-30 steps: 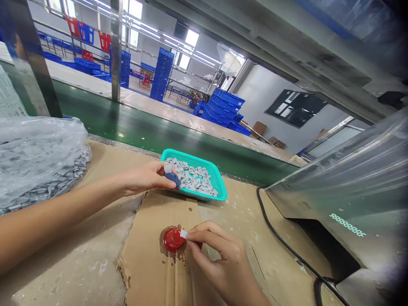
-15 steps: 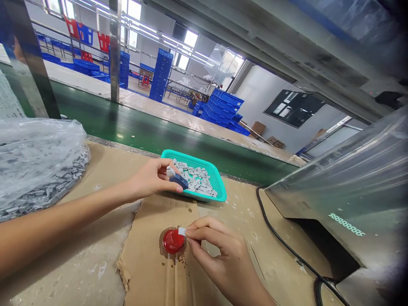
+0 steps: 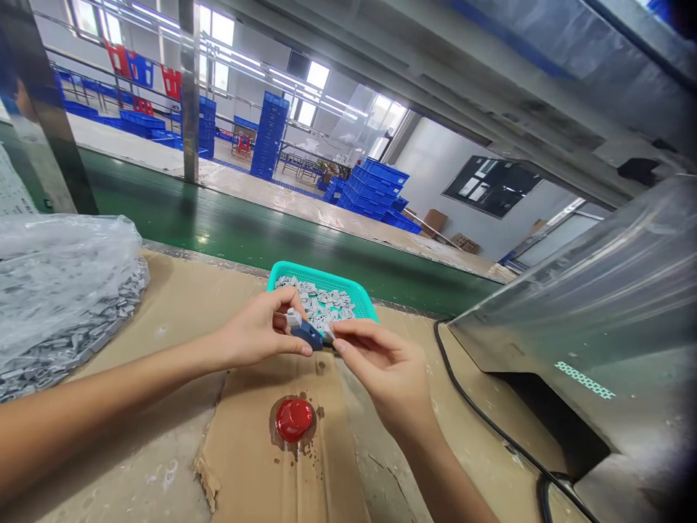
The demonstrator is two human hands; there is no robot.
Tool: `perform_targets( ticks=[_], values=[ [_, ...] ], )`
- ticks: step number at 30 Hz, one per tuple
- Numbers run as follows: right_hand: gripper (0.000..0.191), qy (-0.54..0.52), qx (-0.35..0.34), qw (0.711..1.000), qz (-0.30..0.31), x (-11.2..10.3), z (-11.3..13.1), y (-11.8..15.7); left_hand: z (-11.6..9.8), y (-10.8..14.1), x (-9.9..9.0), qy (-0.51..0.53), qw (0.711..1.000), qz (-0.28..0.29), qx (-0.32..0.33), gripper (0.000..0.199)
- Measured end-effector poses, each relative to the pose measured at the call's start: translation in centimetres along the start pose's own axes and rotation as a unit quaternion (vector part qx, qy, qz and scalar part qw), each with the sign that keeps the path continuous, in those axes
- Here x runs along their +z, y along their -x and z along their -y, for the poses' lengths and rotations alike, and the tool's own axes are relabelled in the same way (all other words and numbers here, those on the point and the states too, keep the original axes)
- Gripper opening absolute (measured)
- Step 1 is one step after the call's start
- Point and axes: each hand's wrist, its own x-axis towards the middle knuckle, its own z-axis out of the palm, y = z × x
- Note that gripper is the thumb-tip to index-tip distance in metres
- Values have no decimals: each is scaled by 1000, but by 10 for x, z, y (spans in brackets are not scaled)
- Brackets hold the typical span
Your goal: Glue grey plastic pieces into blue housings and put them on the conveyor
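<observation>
Between the thumb and fingers of my left hand (image 3: 261, 327) is a dark blue plastic part (image 3: 306, 335), with a pale grey piece (image 3: 293, 317) at its upper end. My right hand (image 3: 384, 359) pinches a small light grey plastic piece (image 3: 329, 333) close to the blue part's right end; whether the two touch I cannot tell. Behind both hands stands a turquoise basket (image 3: 362, 294) holding many loose grey pieces (image 3: 321, 299). Below the hands, a red cup-shaped thing (image 3: 295, 419) sits on a wet patch of the cardboard (image 3: 261, 450).
A clear plastic bag (image 3: 65, 254) full of grey parts lies at the left. Beyond the basket runs a green conveyor belt (image 3: 229, 225). A black cable (image 3: 479, 414) and a metal housing (image 3: 566, 319) are on the right. Blue crates (image 3: 375, 187) are stacked farther back.
My right hand has moved up and away from the red cup-shaped thing, bringing its small grey piece beside the blue part. My left hand keeps its hold. The view has shifted slightly.
</observation>
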Motion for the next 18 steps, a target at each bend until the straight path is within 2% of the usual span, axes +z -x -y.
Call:
perform_targets(
  ticks=[2,5,14,18],
  values=[
    [10,-30,33,999,-3,3,-6,-8,0,0,0,-7,1000,0,4,36],
    [9,-40,39,998,-1,6,-13,-13,1,-2,-3,-12,1000,-4,4,36],
    [11,30,-6,999,21,10,-18,-14,4,-4,-6,-32,999,-21,-1,36],
    [16,67,-72,993,69,8,-19,-16,1,-6,-7,-7,999,-35,-15,35]
  ],
)
